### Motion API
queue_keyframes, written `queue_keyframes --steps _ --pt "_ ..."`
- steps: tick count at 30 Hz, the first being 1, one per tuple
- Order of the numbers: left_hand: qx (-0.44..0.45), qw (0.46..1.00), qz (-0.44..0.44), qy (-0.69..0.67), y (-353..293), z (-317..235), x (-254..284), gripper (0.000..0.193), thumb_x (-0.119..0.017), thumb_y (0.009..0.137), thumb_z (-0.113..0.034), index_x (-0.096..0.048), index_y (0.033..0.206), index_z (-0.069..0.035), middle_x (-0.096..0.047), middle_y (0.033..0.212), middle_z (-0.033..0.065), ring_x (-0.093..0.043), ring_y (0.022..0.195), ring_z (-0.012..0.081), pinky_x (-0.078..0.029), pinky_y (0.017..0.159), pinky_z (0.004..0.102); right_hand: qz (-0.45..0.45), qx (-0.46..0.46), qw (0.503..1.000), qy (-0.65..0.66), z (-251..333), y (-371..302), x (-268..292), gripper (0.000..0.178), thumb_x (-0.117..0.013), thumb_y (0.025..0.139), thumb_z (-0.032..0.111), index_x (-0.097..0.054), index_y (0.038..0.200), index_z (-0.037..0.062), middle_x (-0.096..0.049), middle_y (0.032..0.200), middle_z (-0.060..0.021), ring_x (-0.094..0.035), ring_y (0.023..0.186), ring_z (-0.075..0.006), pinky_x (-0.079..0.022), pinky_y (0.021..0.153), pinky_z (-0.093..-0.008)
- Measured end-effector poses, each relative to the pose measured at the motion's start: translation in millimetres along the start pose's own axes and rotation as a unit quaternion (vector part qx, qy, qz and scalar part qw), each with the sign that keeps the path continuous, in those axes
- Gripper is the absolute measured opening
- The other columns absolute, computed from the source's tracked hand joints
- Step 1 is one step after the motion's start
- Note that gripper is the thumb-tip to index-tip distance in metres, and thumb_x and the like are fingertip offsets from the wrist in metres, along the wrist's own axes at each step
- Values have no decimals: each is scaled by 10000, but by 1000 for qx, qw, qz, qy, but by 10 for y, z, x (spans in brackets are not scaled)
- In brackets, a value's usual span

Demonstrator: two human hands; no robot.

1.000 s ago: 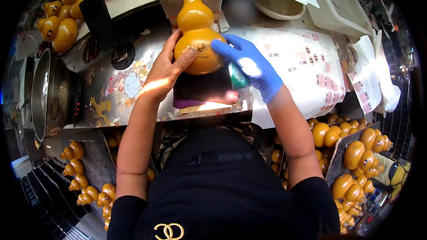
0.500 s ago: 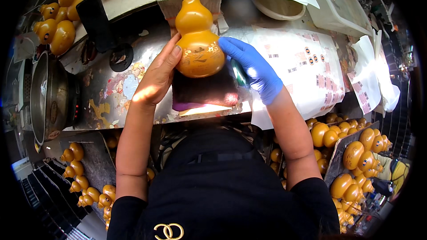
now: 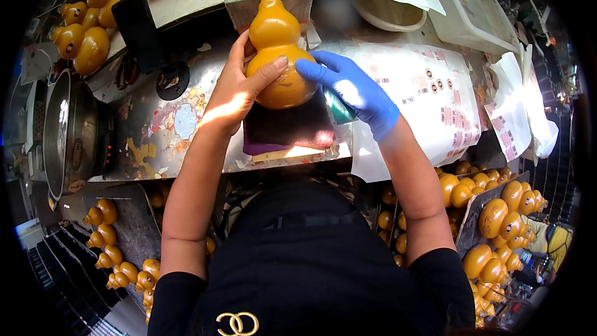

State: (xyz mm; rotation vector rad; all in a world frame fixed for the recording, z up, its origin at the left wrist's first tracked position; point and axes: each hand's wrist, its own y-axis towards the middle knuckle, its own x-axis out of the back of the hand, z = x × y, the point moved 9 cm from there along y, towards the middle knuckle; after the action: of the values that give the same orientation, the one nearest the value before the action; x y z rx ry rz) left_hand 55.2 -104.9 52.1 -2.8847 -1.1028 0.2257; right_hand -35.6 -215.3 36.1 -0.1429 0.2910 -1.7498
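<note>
A yellow-orange gourd-shaped bottle [image 3: 273, 30] lies on the bench, its neck pointing away onto a folded grey-beige cloth [image 3: 241, 7]. My bare left hand [image 3: 245, 84] wraps round the left side of its lower bulb, thumb across the front. From the right, my right hand [image 3: 357, 87], in a blue glove, presses its thumb and fingers on the same bulb. The dark markings on the bulb are mostly covered by my thumbs. Below the bottle lies a dark folded cloth [image 3: 286, 129]. Partly hidden beneath the gloved hand is a shiny green thing [image 3: 339, 109], its kind unclear.
Printed sticker sheets [image 3: 429, 106] cover the bench on the right. On the left stand a metal pan [image 3: 62, 130] and a dark phone [image 3: 137, 31]. A pale plastic bin [image 3: 466, 9] sits far right. More gourd bottles [image 3: 93, 50] stand far left and on boards [image 3: 479, 261] beside me.
My left thumb has slid rightward onto the bulb's front. The gloved fingers have moved left over it, and more of the markings are covered. The bottle stays on the cloth.
</note>
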Motion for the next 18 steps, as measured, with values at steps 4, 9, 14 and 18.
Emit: queue_keyframes --steps 4,9,14,18 --pt "8 999 -15 -44 50 95 69 765 -687 862 -327 -288 1414 19 -447 1332 170 -435 1250 238 -340 1057 341 -10 -3 1000 29 -38 14 23 620 -628 882 458 -565 1193 -75 -628 1075 -116 -575 968 -152 -445 880 -267" --pt "59 984 -18 -169 -61 213 154 696 -630 910 -348 -317 1410 20 -452 1353 162 -450 1235 195 -360 1033 303 -45 -37 995 80 -47 -39 17 462 -570 938 397 -590 1159 -9 -594 895 3 -505 744 -37 -407 658 -180" --pt "52 996 34 -71 -145 222 105 696 -612 924 -327 -292 1432 26 -450 1365 147 -440 1250 191 -322 1055 295 -17 -30 996 78 -79 -3 -53 422 -571 939 388 -591 1154 27 -544 778 53 -408 579 0 -313 492 -160" --pt "50 991 45 -117 -141 272 115 689 -605 928 -316 -289 1433 30 -452 1365 140 -441 1249 183 -317 1060 293 -18 -47 991 125 -70 -48 -69 409 -575 938 368 -581 1167 29 -540 819 41 -418 638 -22 -318 549 -174"
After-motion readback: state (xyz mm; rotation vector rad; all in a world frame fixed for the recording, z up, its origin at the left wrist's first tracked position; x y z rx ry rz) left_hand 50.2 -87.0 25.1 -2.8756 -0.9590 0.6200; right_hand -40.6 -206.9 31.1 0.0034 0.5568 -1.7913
